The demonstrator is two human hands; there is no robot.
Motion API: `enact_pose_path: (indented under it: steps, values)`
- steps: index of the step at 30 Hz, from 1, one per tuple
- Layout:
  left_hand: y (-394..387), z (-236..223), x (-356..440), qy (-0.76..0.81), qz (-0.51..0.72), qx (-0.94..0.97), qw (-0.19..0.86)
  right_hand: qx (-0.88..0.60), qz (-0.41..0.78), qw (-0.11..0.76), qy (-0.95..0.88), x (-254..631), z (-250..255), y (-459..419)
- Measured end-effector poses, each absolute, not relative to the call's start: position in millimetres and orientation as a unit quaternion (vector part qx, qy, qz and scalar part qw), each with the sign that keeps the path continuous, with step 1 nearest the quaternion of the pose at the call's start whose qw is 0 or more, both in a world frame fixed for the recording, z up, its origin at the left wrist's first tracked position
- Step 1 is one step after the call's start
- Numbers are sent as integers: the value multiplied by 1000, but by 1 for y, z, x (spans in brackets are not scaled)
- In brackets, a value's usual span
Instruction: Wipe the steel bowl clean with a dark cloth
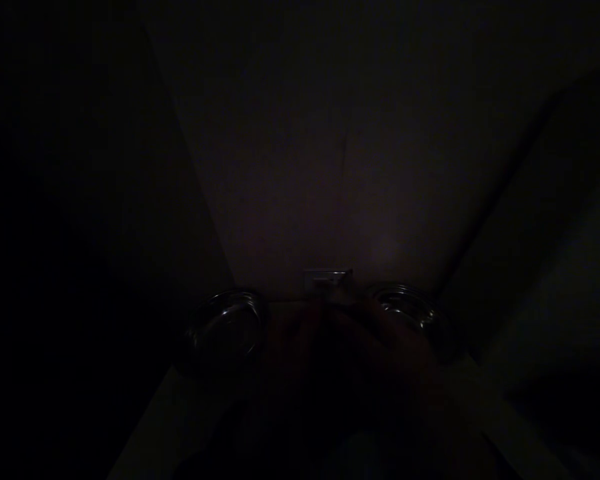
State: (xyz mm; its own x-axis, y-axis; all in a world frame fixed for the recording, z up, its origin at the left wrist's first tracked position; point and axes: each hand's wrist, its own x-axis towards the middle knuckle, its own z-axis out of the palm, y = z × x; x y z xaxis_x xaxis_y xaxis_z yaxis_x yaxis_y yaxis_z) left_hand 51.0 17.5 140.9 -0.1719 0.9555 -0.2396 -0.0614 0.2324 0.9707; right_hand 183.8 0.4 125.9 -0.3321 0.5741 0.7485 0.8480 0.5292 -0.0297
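Lighting is very poor; most outlines are fading into black. Both hands are working close together at the lower centre of the frame, the left hand [290, 337] and the right hand [397, 343] converging just below a small, pale, rectangular fitting with a bright upper edge [313, 279]. The fitting is sitting just below mid-frame, at the foot of a broad, dull, flat panel [300, 180]. Fingers of the right hand are reaching toward it; contact cannot be confirmed. Grip: opening of either hand cannot be told, nor whether anything is being held between them. A shiny, round metal bowl [225, 327] is resting left of the hands, a similar shiny metal dish [405, 307] right, partly behind the right hand. A pale worktop [163, 417] is showing at lower left. Judgement: fine fingertip work is under way; continuing it is calling for steady, touch-guided placement.
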Motion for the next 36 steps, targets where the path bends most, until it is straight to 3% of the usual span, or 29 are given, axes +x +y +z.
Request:
enact_pose_path:
  steps: [4,14,22,36]
  values:
    - [15,137,54,569,500,423,498,-508,-202,336,-767,199,127,9]
    - [11,146,47,616,478,368,507,-430,-165,366,-809,179,127,-3]
    - [8,148,47,625,439,399,508,-497,-168,359,-772,194,127,4]
    - [6,148,55,614,472,404,487,-499,-168,358,-771,197,127,8]
